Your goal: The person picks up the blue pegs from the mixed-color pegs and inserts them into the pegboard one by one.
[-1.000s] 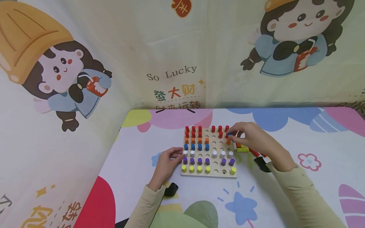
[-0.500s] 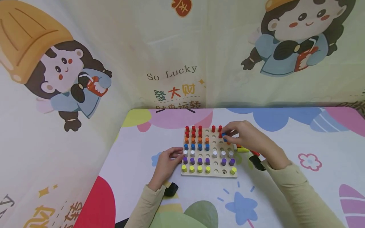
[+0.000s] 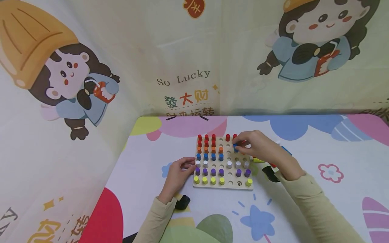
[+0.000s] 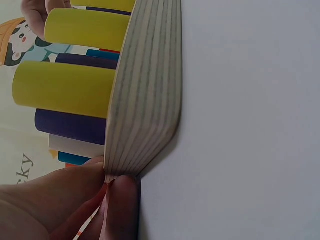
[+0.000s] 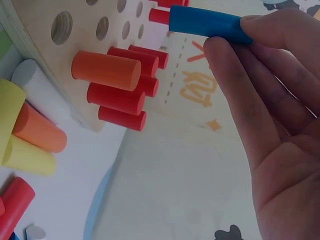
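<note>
A wooden pegboard lies on the table, with rows of red, orange, blue, white, purple and yellow pegs standing in its holes. My right hand pinches a blue peg between thumb and fingers, above the right part of the board near the back. In the right wrist view the peg is apart from the holes, close to an orange peg and several red ones. At the board's left side, my left hand grips the edge; the left wrist view shows thumb and finger on the corner.
Loose pegs lie right of the board, partly behind my right hand: a yellow peg, a blue peg, and in the right wrist view a white peg and a red peg. A patterned cloth covers the table.
My right hand has moved left over the board with the blue peg, from the right edge column toward the neighbouring column. The left hand stays at the board's left edge.
</note>
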`<state>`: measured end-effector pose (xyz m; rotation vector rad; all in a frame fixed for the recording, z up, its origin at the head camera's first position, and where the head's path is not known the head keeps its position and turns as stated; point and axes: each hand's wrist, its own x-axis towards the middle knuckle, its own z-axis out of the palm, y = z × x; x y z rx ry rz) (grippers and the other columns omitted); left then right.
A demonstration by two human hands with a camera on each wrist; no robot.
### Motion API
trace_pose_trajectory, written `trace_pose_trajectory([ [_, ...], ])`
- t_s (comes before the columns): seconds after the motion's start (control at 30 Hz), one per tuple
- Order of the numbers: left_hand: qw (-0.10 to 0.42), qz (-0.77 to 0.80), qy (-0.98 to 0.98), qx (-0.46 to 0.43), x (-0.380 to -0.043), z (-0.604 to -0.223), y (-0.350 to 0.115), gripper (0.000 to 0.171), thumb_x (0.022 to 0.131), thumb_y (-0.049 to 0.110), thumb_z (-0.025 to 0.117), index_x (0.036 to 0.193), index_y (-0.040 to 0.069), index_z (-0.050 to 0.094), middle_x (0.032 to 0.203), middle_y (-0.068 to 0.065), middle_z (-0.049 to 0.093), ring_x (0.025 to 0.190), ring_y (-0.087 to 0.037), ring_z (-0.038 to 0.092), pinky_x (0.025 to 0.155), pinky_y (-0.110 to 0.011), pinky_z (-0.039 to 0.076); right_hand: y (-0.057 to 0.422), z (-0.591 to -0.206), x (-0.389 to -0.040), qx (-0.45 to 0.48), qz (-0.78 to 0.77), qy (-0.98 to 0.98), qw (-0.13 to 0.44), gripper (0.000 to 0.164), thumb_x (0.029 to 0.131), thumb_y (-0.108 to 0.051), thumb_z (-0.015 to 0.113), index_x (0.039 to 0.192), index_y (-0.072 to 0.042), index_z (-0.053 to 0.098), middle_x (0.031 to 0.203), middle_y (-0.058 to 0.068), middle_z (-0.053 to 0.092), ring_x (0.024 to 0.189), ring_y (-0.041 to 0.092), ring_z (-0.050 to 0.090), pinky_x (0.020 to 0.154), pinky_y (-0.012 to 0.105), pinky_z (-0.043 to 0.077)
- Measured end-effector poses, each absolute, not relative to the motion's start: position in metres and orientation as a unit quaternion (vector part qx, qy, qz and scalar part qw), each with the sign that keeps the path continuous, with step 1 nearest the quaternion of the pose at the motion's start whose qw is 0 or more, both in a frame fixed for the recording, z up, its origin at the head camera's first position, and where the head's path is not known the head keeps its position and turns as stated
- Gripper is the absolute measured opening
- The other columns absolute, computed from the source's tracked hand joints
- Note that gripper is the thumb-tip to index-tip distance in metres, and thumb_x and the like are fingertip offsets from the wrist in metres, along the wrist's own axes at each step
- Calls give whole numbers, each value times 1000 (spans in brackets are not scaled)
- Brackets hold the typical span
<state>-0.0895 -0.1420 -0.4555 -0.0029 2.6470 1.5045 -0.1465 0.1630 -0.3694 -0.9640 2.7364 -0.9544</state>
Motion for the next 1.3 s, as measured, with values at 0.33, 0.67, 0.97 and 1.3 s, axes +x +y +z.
trace_pose_trajectory([
  [0.33,50,494,868,-2,-89,-456,-142,30,93,22,71,120,11,69,111,-3,71,92,-13,67,79,-25,57,155,-372,-147,-306,-320,893,77,22,89,-7,72,110,-3,72,101,3,72,89,16,65,78,32,58],
  [0.67,56,494,867,-13,-88,-456,-141,29,93,22,71,120,13,69,112,-2,71,92,-13,67,81,-25,57,149,-376,-147,-306,-317,893,96,21,90,-6,70,110,-2,72,105,6,72,93,17,68,81,33,59],
  [0.97,55,492,869,-9,-88,-456,-142,30,92,22,72,121,12,69,112,-3,71,93,-14,67,81,-27,57,145,-379,-147,-308,-295,899,101,20,89,-6,72,109,-4,73,102,4,73,86,13,65,76,28,58],
  [1.3,51,496,867,0,-89,-456,-142,30,93,22,71,120,10,69,111,-5,71,93,-15,67,82,-28,57,142,-385,-145,-322,-299,892,108,18,89,-5,71,107,-6,74,103,6,73,85,12,65,78,31,59],
])
